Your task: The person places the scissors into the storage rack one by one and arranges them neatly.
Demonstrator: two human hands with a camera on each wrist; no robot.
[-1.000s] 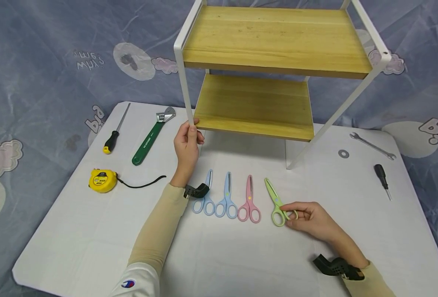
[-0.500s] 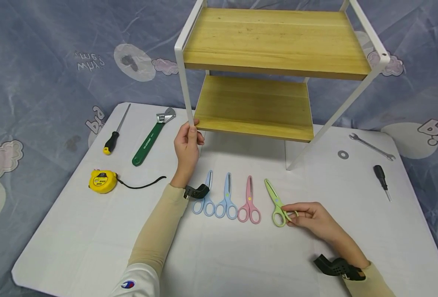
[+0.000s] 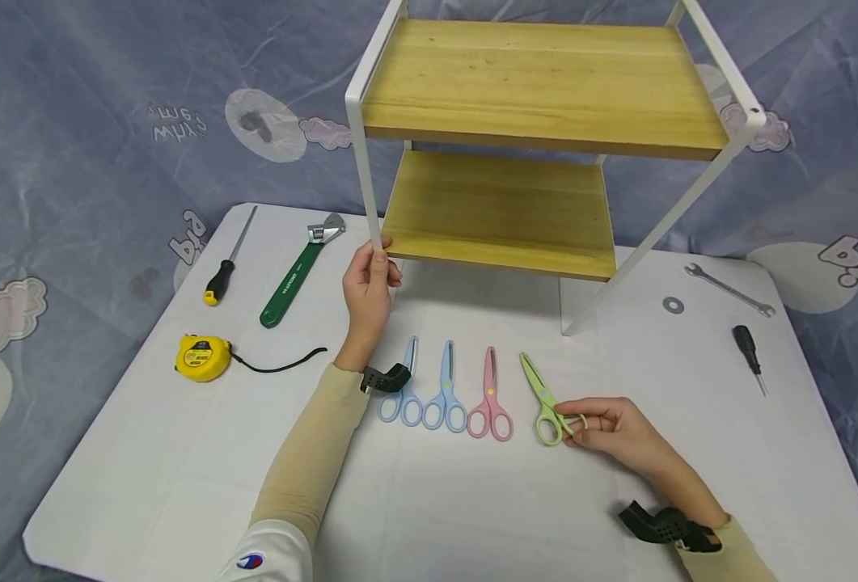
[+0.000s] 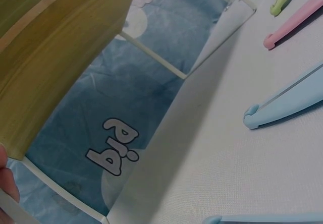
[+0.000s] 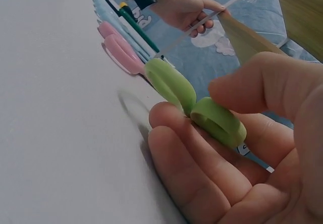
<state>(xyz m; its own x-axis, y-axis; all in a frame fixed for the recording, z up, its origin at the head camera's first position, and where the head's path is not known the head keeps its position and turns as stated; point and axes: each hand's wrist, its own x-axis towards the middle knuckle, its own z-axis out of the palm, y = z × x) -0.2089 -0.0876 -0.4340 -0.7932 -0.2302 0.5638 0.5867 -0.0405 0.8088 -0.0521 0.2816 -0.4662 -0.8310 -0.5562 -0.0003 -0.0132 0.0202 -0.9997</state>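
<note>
My left hand [image 3: 367, 295] grips the white front-left post of a two-tier wooden shelf [image 3: 501, 206], by the corner of its lower board. In the left wrist view only its fingertips [image 4: 7, 181] show at the left edge. Lower right, my right hand [image 3: 614, 432] pinches the handle of the green scissors [image 3: 545, 404], whose blades point away. The right wrist view shows a green handle loop [image 5: 219, 120] between thumb and fingers. To the left lie pink scissors [image 3: 490, 396] and two blue scissors [image 3: 446, 388], one partly behind the left wrist strap.
On the white table [image 3: 181, 485] at left are a screwdriver [image 3: 219, 279], a green-handled adjustable wrench [image 3: 293, 283] and a yellow tape measure [image 3: 203, 358]. At right lie a washer [image 3: 673, 305], a wrench [image 3: 730, 289] and a small screwdriver [image 3: 747, 347]. Patterned cloth hangs behind.
Very little differs. The whole head view has shifted slightly downward. Both hands keep their holds, and the green scissors stay in nearly the same spot.
</note>
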